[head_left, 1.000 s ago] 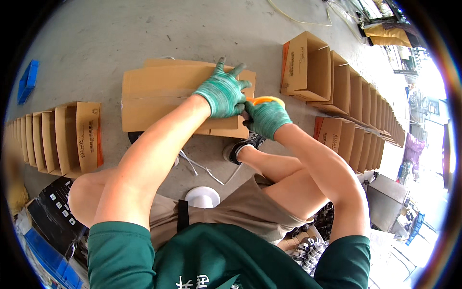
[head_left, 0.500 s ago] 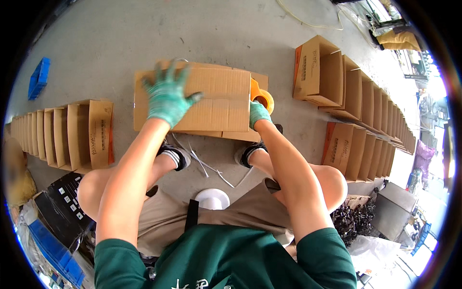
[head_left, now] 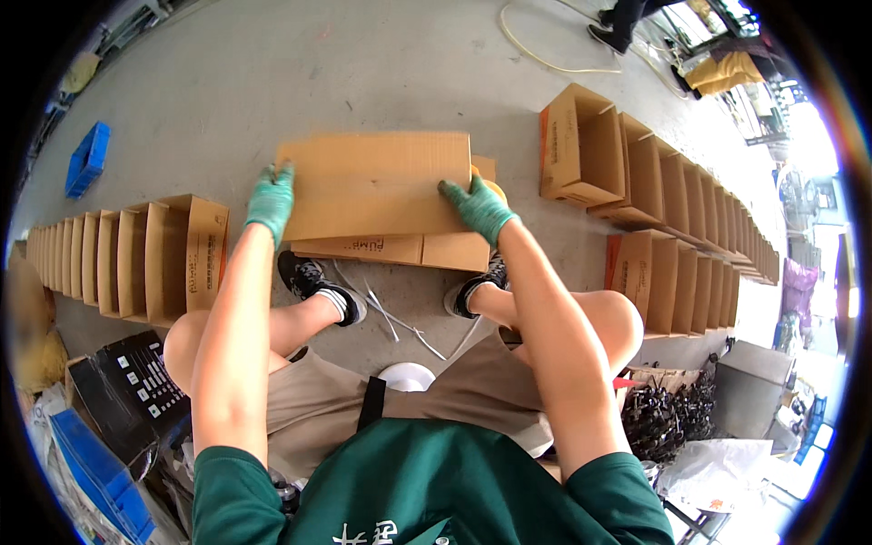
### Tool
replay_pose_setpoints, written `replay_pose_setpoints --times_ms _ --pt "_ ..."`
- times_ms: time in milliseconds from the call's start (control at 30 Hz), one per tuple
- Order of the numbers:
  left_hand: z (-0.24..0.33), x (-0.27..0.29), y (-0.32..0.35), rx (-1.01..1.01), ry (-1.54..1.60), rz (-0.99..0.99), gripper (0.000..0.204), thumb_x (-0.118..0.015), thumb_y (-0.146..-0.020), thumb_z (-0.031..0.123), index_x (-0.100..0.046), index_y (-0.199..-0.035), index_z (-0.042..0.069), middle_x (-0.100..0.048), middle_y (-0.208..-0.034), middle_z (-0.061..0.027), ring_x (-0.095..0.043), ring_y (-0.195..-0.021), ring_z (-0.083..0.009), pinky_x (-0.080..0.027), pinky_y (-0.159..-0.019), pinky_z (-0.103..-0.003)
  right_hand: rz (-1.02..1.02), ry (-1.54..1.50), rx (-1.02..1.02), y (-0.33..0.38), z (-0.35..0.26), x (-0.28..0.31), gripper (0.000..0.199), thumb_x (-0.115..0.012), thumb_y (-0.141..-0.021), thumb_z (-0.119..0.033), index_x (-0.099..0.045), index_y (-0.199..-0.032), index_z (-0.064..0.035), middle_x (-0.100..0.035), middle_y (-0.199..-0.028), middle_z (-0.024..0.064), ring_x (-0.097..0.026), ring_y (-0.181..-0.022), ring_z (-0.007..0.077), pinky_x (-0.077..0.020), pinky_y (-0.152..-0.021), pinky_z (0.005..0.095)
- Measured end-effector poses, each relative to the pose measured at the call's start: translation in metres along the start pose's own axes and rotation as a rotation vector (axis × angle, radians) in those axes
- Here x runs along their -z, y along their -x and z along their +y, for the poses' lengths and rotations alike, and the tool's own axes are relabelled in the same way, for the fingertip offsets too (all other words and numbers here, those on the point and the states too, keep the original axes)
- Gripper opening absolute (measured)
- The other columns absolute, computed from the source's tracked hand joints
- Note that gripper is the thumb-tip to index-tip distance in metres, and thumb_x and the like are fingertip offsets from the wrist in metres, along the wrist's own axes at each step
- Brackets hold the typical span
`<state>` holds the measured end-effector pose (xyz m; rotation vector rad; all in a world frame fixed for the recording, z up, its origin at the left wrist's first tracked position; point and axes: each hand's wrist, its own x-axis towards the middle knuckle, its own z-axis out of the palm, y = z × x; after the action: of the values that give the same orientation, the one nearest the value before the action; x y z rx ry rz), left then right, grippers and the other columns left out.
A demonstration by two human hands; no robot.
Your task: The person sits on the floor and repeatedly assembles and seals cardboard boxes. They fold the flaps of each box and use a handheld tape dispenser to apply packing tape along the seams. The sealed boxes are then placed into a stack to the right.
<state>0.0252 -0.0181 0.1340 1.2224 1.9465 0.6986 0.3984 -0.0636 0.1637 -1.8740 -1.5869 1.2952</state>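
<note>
A: Quick status, what am I looking at?

B: I'm watching from the head view. The person is sitting low with knees apart, and both gloved hands are on a flat cardboard box (head_left: 377,186) lying on the concrete floor (head_left: 272,82) in front of the shoes. The left hand (head_left: 270,202) is curling its fingers over the left short edge, gripping it. The right hand (head_left: 479,207) is pressing down near the right end with fingers spread flat, not wrapped around anything.

A: How far along?

B: I'm judging it as early to middle for this one. The box is looking folded flat or barely squared, with flaps showing along its near edge. Rows of finished boxes are standing open on the left (head_left: 136,259) and right (head_left: 672,209), so a lot is already done; this one is still waiting to be opened up and stood in line.

A: Orientation?

B: Its long axis is running left to right across the view, broad face up, flaps toward the person. A yellow tape roll (head_left: 495,188) is peeking out just behind the right hand, touching or nearly so; I'm not able to tell.
</note>
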Motion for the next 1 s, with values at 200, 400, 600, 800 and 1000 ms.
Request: replay_pose_setpoints --times_ms 200,400,600,800,1000 --pt "0.114 0.051 0.057 0.032 1.336 -0.075 0.065 -0.044 -0.095 0.062 -0.052 -0.137 0.013 -0.050 -0.142 -0.0136 -0.044 -0.132 -0.0331 -0.029 -0.110 -0.067 0.062 -0.489 0.471 0.058 -0.038 0.144 0.055 -0.058 -0.095 -0.022 -0.043 -0.143 -0.0006 -0.059 -0.132 0.0149 -0.054 -0.123 0.0242 -0.0460 -0.103 0.0407" --pt "0.204 -0.005 0.075 -0.456 1.446 -0.805 0.060 -0.056 -0.098 0.050 -0.054 -0.135 0.003 -0.055 -0.138 -0.0137 -0.047 -0.133 -0.0281 -0.037 -0.113 -0.047 0.268 -0.834 0.327 0.177 -0.023 0.255 0.072 -0.046 -0.097 -0.061 -0.041 -0.146 -0.0083 -0.049 -0.143 0.0179 -0.050 -0.129 0.0369 -0.0518 -0.097 0.0622" --pt "0.302 -0.087 0.154 -1.003 0.577 -0.606 0.047 -0.063 -0.098 0.033 -0.057 -0.135 0.005 -0.061 -0.135 -0.0108 -0.056 -0.126 -0.0213 -0.043 -0.109 -0.035 0.524 -1.023 -0.071 0.294 0.069 0.284 0.046 -0.056 -0.095 -0.017 -0.044 -0.136 -0.0002 -0.056 -0.129 0.0213 -0.061 -0.116 0.0410 -0.0586 -0.087 0.0639" --pt "0.280 -0.114 0.151 -1.008 0.292 -0.793 0.045 -0.061 -0.100 0.019 -0.052 -0.141 0.004 -0.057 -0.141 -0.0115 -0.052 -0.132 -0.0238 -0.041 -0.113 -0.037 0.943 -1.304 -0.349 0.338 0.227 0.193 0.034 -0.051 -0.094 -0.015 -0.052 -0.125 0.0007 -0.060 -0.123 0.0191 -0.062 -0.112 0.0388 -0.0567 -0.089 0.0629" --pt "0.192 -0.068 0.093 -0.694 -0.207 -0.754 0.041 -0.060 -0.099 0.020 -0.057 -0.136 0.003 -0.059 -0.139 -0.0149 -0.053 -0.131 -0.0244 -0.040 -0.111 -0.036 1.069 -1.567 -0.523 0.279 0.365 0.123 0.032 -0.057 -0.099 -0.023 -0.055 -0.127 -0.0074 -0.061 -0.127 0.0175 -0.059 -0.115 0.0370 -0.0550 -0.093 0.0584"
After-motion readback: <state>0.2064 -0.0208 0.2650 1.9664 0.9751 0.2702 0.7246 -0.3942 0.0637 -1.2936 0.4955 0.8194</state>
